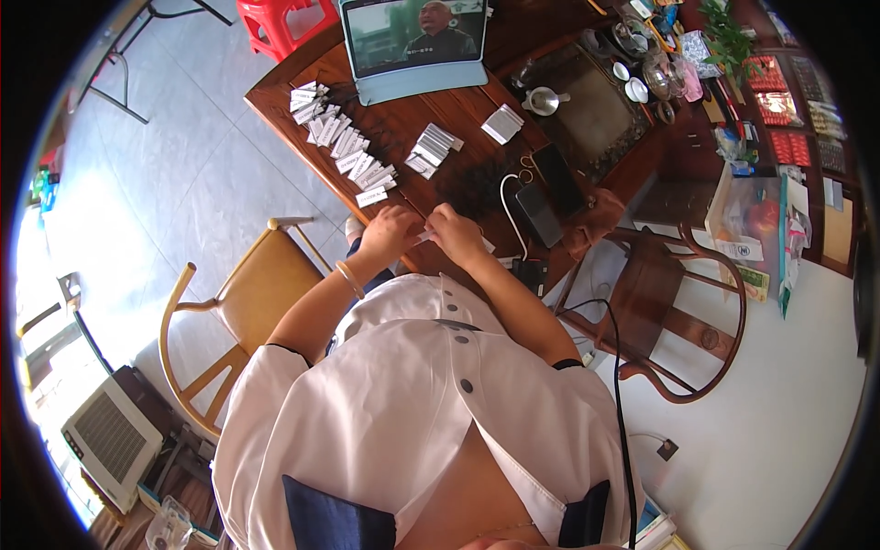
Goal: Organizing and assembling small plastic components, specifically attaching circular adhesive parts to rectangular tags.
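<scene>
Near the table's front edge, my two hands meet in front of my body. My left hand, with a bangle on its wrist, and my right hand pinch a small white strip between their fingertips. Whether it is a flat card or a little box, I cannot tell. Beyond my left hand lies a spread of small white printed pieces, fanned along the table's left edge. Ahead of my hands is a stack of pale strips, with a smaller stack to its right. A dark tangle lies by my right hand.
A tablet playing a video stands at the back of the wooden table. Dark phones and a white cable lie right, near a tea tray. Chairs flank me; a black cord hangs at right.
</scene>
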Demonstrator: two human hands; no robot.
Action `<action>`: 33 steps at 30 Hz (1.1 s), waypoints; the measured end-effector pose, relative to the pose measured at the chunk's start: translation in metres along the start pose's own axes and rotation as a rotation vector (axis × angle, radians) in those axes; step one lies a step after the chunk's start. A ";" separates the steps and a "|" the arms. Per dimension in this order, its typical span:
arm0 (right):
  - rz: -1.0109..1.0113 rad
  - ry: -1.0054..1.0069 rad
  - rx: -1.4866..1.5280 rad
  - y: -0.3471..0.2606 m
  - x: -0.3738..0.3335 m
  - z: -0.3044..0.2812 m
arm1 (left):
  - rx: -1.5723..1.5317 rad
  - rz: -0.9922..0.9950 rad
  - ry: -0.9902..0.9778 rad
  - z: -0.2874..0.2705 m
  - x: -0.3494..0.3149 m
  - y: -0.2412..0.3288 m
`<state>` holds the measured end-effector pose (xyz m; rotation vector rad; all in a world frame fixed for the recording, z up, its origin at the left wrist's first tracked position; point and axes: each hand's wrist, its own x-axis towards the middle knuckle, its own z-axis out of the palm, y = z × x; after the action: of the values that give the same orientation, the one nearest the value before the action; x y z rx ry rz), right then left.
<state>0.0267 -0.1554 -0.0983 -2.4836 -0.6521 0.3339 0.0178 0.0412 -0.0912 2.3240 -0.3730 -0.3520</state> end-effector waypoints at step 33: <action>0.341 0.117 -0.104 0.030 -0.076 -0.031 | -1.123 -0.415 -0.168 0.008 -0.007 0.001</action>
<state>-0.0151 -0.2303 -0.0820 -2.6898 -0.2005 0.2833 0.0088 0.0379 -0.0949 1.2410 0.2198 -0.7304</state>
